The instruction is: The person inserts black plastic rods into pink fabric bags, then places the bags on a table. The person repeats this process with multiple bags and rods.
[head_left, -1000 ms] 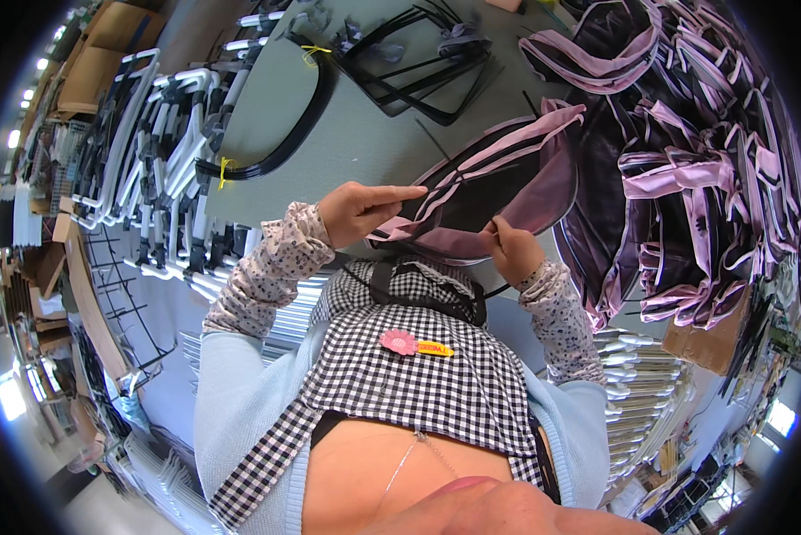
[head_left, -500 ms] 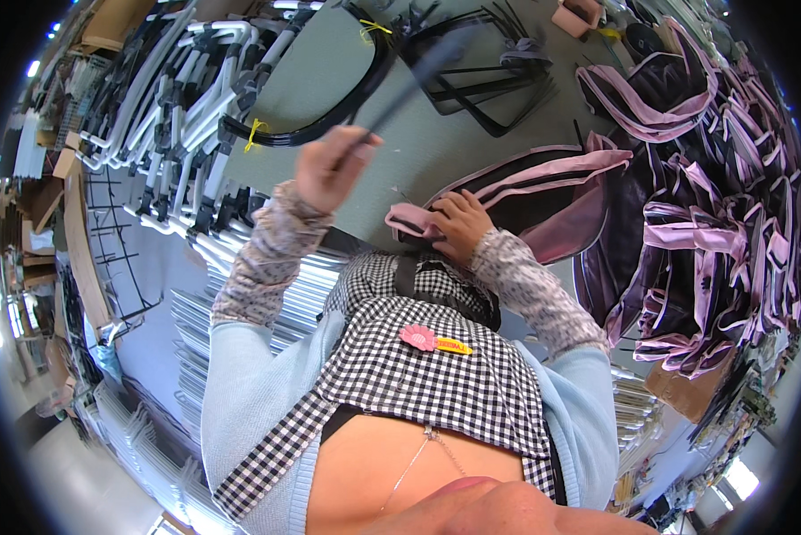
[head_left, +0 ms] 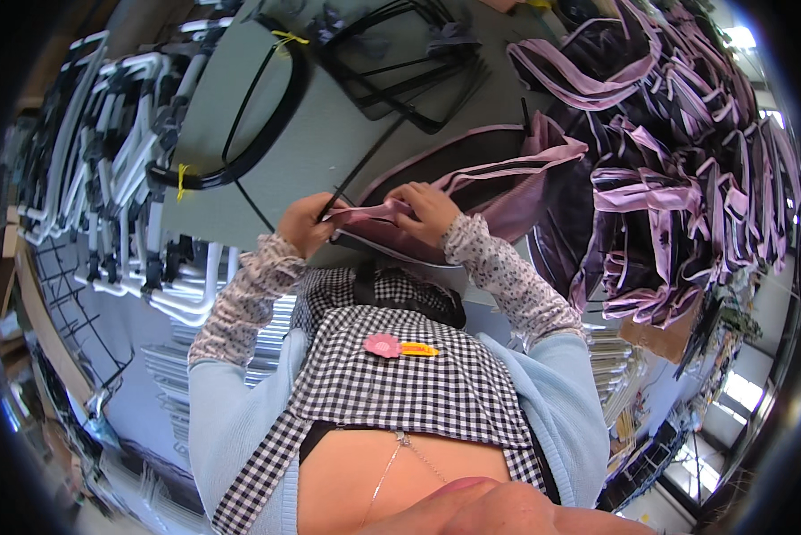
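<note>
Bag [head_left: 472, 183] on table [head_left: 329, 143], pile of bags [head_left: 677, 178] right, frames [head_left: 106, 196] left.

Left hand [head_left: 304, 225], right hand [head_left: 429, 207] raised together, fingers curled.

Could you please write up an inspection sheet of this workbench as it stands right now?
Surface: grey-green table, bare patch in the middle.
Job's things: pink-trimmed dark fabric bag lies at the near edge; a thin black rod is at its opening.
Clutter: pile of matching pink-and-dark bags to the right; black bent frames at the far side; a black hoop bundle with yellow ties to the left.
Grippers: left hand pinches the rod's near end; right hand presses the bag's pink edge.
Cables: nothing seen.
Surroundings: white tube frames stacked on the left; bright windows lower right.
</note>
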The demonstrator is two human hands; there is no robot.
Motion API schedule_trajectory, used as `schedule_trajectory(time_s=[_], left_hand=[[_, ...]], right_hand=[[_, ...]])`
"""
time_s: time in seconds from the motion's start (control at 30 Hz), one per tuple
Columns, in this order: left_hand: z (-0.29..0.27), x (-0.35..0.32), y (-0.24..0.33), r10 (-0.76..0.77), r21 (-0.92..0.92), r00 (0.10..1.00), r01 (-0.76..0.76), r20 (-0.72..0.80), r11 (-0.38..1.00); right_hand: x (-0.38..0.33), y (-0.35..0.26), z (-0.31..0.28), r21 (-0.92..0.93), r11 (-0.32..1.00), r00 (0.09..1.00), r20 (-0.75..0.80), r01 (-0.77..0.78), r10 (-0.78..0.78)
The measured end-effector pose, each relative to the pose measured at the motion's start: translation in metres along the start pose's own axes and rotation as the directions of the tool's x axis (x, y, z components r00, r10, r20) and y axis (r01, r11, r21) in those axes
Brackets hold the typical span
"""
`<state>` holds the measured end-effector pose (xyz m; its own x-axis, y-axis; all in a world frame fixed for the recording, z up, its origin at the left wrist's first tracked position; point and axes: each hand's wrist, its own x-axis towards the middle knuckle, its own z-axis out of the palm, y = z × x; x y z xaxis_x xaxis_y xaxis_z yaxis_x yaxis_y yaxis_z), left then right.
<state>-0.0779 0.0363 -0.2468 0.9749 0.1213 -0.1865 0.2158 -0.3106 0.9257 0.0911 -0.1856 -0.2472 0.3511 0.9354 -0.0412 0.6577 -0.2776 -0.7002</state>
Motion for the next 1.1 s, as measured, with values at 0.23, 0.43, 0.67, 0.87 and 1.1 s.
schedule_trajectory(time_s=[0.23, 0.43, 0.67, 0.87, 1.1], left_hand=[[-0.025, 0.013, 0.045, 0.386, 0.182, 0.890, -0.349, -0.244, 0.919], [-0.063, 0.020, 0.035, 0.201, 0.353, 0.879, -0.041, -0.432, 0.935], [-0.043, 0.055, 0.064, -0.116, -0.380, 0.992, 0.094, -0.038, 0.920], [-0.029, 0.064, 0.071, -0.107, -0.441, 0.993, 0.115, 0.043, 0.890], [-0.057, 0.037, 0.084, 0.122, -0.032, 0.981, -0.128, -0.153, 0.991]], right_hand=[[0.015, 0.065, -0.086, -0.582, 0.798, 0.988, -0.109, -0.154, 0.111], [-0.029, 0.018, -0.200, 0.189, 0.962, 0.980, 0.056, -0.199, 0.192], [-0.059, 0.009, -0.231, -0.725, 0.571, 0.913, -0.391, -0.386, 0.120], [0.029, -0.095, -0.088, -0.268, 0.944, 0.930, -0.260, 0.190, -0.260], [0.032, -0.084, -0.075, -0.247, 0.958, 0.797, -0.545, 0.143, -0.260]])
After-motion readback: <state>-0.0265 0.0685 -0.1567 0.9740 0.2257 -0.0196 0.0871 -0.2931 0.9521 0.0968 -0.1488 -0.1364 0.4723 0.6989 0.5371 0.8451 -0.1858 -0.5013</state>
